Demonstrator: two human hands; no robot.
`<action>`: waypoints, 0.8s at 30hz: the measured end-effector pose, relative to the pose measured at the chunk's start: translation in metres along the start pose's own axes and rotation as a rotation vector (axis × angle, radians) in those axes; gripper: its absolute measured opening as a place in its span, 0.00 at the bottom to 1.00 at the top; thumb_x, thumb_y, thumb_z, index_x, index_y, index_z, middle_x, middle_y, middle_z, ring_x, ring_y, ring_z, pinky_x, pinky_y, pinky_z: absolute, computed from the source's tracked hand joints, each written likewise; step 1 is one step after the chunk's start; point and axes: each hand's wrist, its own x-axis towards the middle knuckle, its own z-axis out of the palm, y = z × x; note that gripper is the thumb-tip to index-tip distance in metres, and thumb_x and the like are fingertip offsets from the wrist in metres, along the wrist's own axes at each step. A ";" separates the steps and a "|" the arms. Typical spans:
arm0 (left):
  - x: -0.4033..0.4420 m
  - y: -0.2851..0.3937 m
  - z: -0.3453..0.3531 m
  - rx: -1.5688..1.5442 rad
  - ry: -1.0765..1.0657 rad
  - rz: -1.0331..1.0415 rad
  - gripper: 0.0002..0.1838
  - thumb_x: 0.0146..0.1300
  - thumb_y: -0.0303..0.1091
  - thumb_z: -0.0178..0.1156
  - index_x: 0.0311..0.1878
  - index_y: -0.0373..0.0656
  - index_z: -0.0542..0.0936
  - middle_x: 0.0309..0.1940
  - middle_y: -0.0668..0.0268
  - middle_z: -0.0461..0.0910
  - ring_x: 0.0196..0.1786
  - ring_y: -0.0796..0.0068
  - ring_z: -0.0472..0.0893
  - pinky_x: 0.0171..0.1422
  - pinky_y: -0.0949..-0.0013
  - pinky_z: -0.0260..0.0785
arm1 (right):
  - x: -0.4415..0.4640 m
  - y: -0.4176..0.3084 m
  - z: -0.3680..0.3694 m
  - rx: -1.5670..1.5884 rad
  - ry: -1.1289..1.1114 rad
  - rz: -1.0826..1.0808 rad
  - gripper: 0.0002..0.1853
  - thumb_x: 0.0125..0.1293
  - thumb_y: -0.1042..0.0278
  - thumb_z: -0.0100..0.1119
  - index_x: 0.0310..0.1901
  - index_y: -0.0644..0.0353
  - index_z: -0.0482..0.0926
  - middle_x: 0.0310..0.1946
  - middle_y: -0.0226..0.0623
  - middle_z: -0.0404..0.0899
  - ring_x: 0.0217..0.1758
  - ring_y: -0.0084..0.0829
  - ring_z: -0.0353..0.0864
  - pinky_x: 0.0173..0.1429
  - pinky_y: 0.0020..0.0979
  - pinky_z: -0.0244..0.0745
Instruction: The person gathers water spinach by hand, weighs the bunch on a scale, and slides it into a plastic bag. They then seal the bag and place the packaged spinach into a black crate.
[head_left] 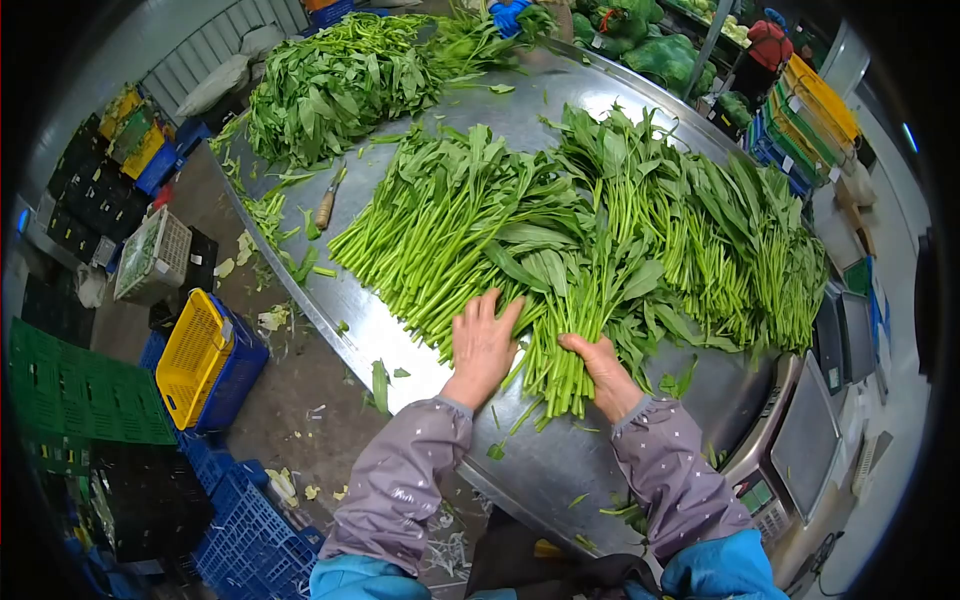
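Note:
My right hand (603,370) is closed round the stems of a bunch of water spinach (567,345), whose leaves point away from me. Just left of it, my left hand (484,343) rests on the stem ends of a large pile of water spinach (440,225), fingers apart; some fingertips are hidden among the stems. To the right lie more bunches of water spinach (720,235), laid side by side. A knife with a wooden handle (328,205) lies on the metal table (535,465), left of the pile.
Another heap of greens (335,90) covers the far left of the table, near another person's blue-gloved hand (508,15). A scale (790,430) stands at the right edge. Yellow and blue baskets (195,360) sit on the floor at left. Loose leaves (380,385) lie about.

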 end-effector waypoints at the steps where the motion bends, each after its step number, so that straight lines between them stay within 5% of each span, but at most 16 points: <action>1: 0.002 -0.009 0.001 0.087 -0.079 -0.013 0.30 0.43 0.28 0.61 0.55 0.56 0.70 0.52 0.62 0.66 0.52 0.62 0.66 0.50 0.59 0.59 | -0.010 -0.007 -0.001 -0.005 0.004 -0.001 0.18 0.53 0.75 0.59 0.46 0.66 0.68 0.33 0.39 0.76 0.31 0.31 0.79 0.35 0.31 0.79; 7: -0.003 -0.035 0.016 0.252 0.003 0.015 0.29 0.47 0.26 0.54 0.56 0.60 0.69 0.51 0.65 0.67 0.50 0.67 0.67 0.45 0.62 0.57 | -0.051 -0.006 -0.030 0.072 0.031 0.006 0.25 0.52 0.70 0.60 0.51 0.65 0.63 0.36 0.38 0.74 0.35 0.31 0.78 0.40 0.31 0.78; 15: -0.003 -0.039 0.020 0.236 0.057 0.041 0.30 0.48 0.23 0.51 0.57 0.59 0.69 0.49 0.66 0.68 0.48 0.68 0.68 0.44 0.64 0.57 | -0.105 -0.036 -0.061 0.185 -0.053 0.089 0.20 0.53 0.69 0.56 0.47 0.67 0.68 0.33 0.40 0.77 0.31 0.31 0.80 0.37 0.33 0.79; 19: -0.001 -0.035 0.011 0.250 -0.036 0.014 0.31 0.47 0.25 0.54 0.58 0.59 0.67 0.52 0.65 0.67 0.51 0.65 0.67 0.46 0.61 0.58 | -0.116 -0.040 -0.065 0.189 -0.084 0.078 0.20 0.54 0.69 0.54 0.48 0.68 0.68 0.34 0.42 0.77 0.32 0.33 0.80 0.37 0.33 0.79; 22: 0.005 -0.030 -0.021 0.069 -0.357 -0.027 0.39 0.43 0.28 0.60 0.62 0.59 0.61 0.58 0.59 0.61 0.60 0.58 0.61 0.55 0.54 0.59 | -0.104 -0.036 -0.070 0.210 -0.040 0.132 0.20 0.54 0.67 0.55 0.48 0.68 0.69 0.35 0.42 0.77 0.32 0.33 0.80 0.37 0.33 0.80; 24: 0.005 -0.010 -0.059 -0.010 -0.235 0.007 0.33 0.45 0.23 0.57 0.59 0.51 0.64 0.57 0.54 0.61 0.60 0.56 0.61 0.55 0.53 0.58 | -0.098 -0.033 -0.069 0.237 -0.070 0.144 0.20 0.54 0.67 0.56 0.48 0.68 0.69 0.35 0.42 0.77 0.32 0.33 0.80 0.38 0.33 0.80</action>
